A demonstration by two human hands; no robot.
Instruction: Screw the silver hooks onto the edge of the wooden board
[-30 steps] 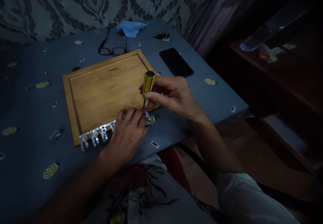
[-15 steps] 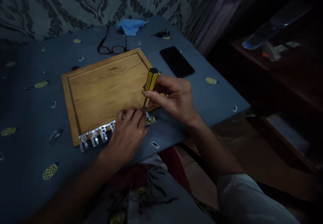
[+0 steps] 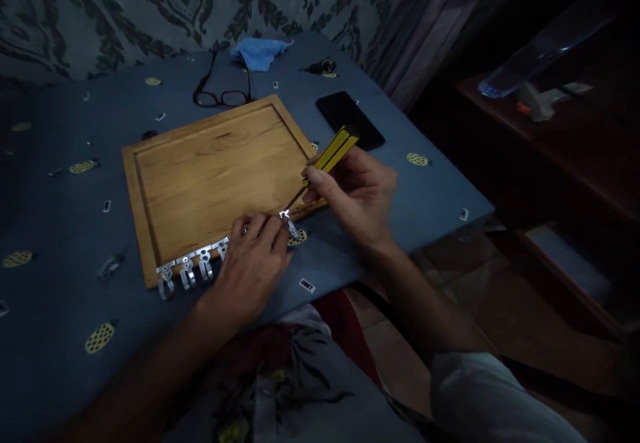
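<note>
A framed wooden board [image 3: 215, 170] lies on the table, and a metal hook rail [image 3: 205, 255] with several hooks runs along its near edge. Over the middle of that rail rests my left hand [image 3: 255, 263], its curled fingers holding it against the board and hiding part of it. My right hand [image 3: 360, 196] is closed round the yellow and black handle of a screwdriver [image 3: 331, 156]. The screwdriver leans to the right, its tip at the rail's right end, just beyond my left fingertips. Whether the tip sits in a screw I cannot tell.
Behind the board are eyeglasses [image 3: 220, 99], a blue cloth [image 3: 260, 53] and keys [image 3: 323, 66]. A black phone [image 3: 353, 120] lies right of the board. A small clear plastic bag [image 3: 110, 266] is at left. A bottle [image 3: 540, 56] lies on the dark furniture at right.
The screwdriver has gone from nearly upright to tilted right, as my right hand shifted right. The rail's right end now shows at the tip. My left hand has stayed in place.
</note>
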